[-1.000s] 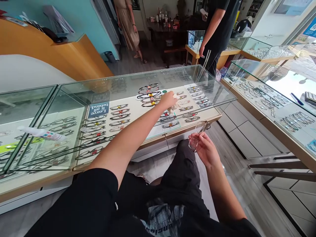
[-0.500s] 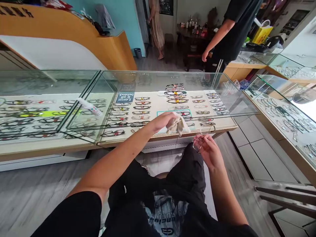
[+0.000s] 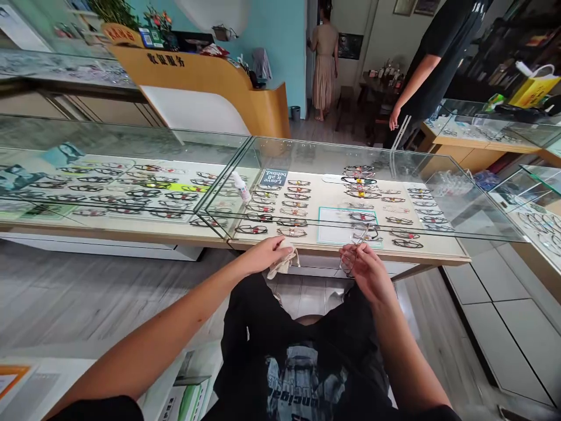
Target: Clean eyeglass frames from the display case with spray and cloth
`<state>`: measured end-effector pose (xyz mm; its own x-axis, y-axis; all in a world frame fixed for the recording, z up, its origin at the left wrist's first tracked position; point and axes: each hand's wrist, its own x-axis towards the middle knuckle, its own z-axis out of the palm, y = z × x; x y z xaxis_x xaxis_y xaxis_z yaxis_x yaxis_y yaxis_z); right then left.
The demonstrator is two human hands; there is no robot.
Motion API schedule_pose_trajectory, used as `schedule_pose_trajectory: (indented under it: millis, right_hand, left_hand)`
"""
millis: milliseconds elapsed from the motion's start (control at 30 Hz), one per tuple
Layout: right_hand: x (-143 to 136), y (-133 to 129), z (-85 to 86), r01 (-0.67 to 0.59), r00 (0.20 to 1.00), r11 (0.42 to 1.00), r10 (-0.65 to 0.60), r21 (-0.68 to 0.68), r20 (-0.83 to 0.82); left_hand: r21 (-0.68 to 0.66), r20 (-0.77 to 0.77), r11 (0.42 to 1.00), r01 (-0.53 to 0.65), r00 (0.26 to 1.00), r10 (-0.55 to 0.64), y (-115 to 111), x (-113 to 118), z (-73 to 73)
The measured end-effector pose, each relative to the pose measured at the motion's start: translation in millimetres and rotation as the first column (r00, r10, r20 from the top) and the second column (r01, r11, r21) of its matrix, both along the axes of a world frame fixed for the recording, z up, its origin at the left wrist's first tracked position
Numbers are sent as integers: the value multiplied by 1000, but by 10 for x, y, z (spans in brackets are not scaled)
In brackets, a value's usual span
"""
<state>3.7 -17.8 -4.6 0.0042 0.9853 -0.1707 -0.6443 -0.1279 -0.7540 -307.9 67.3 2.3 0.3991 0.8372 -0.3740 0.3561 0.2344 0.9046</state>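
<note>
My left hand (image 3: 263, 255) grips a crumpled white cleaning cloth (image 3: 283, 264) just below the front edge of the glass display case (image 3: 333, 234). My right hand (image 3: 367, 271) holds a pair of thin-framed glasses (image 3: 354, 252) by the frame, lenses raised toward the case edge. The two hands are apart, above my lap. Inside the case lie several rows of eyeglass frames (image 3: 298, 202) on a pale board.
A white spray bottle (image 3: 241, 186) lies on the glass top. A person in black (image 3: 432, 70) stands beyond the case, another in a beige dress (image 3: 324, 58) at the doorway. An orange counter (image 3: 205, 76) is at back left, more glass cases (image 3: 504, 140) at right.
My left hand has drawn back from the glass top, bringing the cloth down to my lap. The view has swung left and pulled back. My right hand kept hold of the glasses.
</note>
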Motion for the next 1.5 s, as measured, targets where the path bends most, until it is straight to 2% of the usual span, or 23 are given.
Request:
schedule_pose_trajectory:
  millis: [100, 267, 433, 667, 733, 867, 1000, 1133, 1233, 1333, 1433, 1500]
  right_hand:
    - [-117, 33, 4, -50, 999, 999, 50, -1, 4]
    - [-206, 46, 23, -100, 995, 995, 100, -8, 16]
    - [-205, 27, 4, -92, 995, 996, 93, -13, 33]
    - [-205, 10, -38, -98, 995, 995, 98, -14, 21]
    - [-209, 14, -37, -102, 995, 995, 102, -11, 20]
    - [-200, 23, -41, -106, 994, 994, 106, -8, 23]
    - [-176, 26, -65, -109, 994, 994, 109, -5, 15]
    - [-156, 21, -88, -102, 995, 995, 102, -17, 13]
    - [-149, 20, -98, -99, 995, 995, 100, -22, 15]
    - [-148, 22, -101, -103, 995, 994, 104, -32, 13]
    - [-155, 19, -100, -115, 993, 993, 116, -37, 15]
    - [-163, 15, -95, -129, 991, 991, 130, -39, 18]
  left_hand:
    - [-77, 81, 997, 30, 996, -24, -77, -129, -76]
    - [-196, 173, 981, -8, 984, 43, -202, -238, -210]
    - [-219, 132, 974, -61, 987, 91, -284, -303, -342]
    - [-232, 103, 968, -94, 987, 120, -304, -343, -453]
    - [-244, 97, 967, -74, 990, 101, -304, -353, -473]
    - [-294, 108, 955, 43, 994, -11, -291, -380, -488]
    - [-335, 105, 939, 81, 993, -49, -270, -426, -488]
    - [-241, 0, 966, 95, 995, -98, -271, -475, -462]
    - [-61, -142, 993, 96, 984, -104, -308, -483, -393]
    - [140, -250, 981, 132, 964, -94, -371, -464, -273]
    - [262, -253, 954, 148, 964, -80, -432, -431, -131]
    - [305, -180, 945, 120, 981, -66, -460, -402, -47]
